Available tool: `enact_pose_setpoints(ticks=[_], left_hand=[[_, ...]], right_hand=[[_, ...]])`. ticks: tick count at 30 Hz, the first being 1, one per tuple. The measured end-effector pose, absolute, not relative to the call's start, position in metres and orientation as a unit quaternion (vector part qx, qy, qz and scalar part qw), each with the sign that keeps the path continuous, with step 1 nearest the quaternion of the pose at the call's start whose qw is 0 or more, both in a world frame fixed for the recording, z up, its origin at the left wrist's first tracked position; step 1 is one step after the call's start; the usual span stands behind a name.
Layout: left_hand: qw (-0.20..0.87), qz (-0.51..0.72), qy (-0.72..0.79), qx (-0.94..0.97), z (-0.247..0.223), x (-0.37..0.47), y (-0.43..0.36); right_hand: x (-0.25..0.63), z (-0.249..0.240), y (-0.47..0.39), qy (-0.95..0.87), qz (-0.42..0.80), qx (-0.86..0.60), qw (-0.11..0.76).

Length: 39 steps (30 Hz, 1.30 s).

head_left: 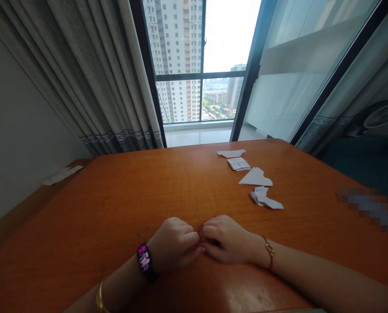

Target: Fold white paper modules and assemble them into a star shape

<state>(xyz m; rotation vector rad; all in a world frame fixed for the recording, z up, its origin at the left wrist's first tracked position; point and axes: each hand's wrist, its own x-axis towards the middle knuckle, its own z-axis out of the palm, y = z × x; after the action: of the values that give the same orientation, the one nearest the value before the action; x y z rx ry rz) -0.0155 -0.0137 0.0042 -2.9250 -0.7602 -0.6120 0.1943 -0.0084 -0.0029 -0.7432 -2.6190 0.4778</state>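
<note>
My left hand [177,243], with a black smart band [144,259] on its wrist, rests curled on the wooden table [131,191]. Its fingertips meet those of my right hand [228,239], which is also curled and wears a red string bracelet. Nothing shows in either hand. Beyond my right hand, several folded white papers lie in a slanting row: a winged shape [267,198] nearest, then a heart-like piece [255,177], a small square packet [238,164] and a flat strip [231,153] farthest away.
White paper [62,175] lies on a ledge at the left wall. Grey curtains [115,87] and a window stand behind the table. At the right are a fan [381,115] and a blurred, pixelated patch over the table edge.
</note>
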Motion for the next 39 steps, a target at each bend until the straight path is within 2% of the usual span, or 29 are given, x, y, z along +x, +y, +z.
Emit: enact_pose_setpoints(ticks=[20,24,27,31,33,36,39], left_hand=[[0.018,-0.178,-0.255,-0.95,0.001,-0.016,-0.013],[0.014,-0.172,-0.259,-0.95,0.001,-0.017,-0.014],[0.009,-0.168,-0.267,-0.949,0.003,-0.017,-0.014],[-0.011,-0.168,-0.273,-0.947,0.004,-0.017,-0.012],[-0.019,-0.171,-0.275,-0.946,0.004,-0.017,-0.011],[-0.027,-0.178,-0.278,-0.944,0.004,-0.018,-0.009],[-0.038,-0.182,-0.281,-0.942,0.005,-0.017,-0.007]], right_hand=[[0.191,-0.003,-0.01,-0.931,0.178,-0.279,0.154],[0.194,0.01,-0.005,-0.935,0.178,-0.277,0.135],[0.218,0.033,0.015,-0.909,0.101,-0.384,0.124],[0.281,0.041,0.054,-0.716,-0.059,-0.688,0.101],[0.311,0.028,0.066,-0.638,-0.045,-0.768,0.043],[0.337,0.006,0.071,-0.655,0.022,-0.755,-0.015],[0.34,0.0,0.068,-0.684,0.089,-0.723,0.035]])
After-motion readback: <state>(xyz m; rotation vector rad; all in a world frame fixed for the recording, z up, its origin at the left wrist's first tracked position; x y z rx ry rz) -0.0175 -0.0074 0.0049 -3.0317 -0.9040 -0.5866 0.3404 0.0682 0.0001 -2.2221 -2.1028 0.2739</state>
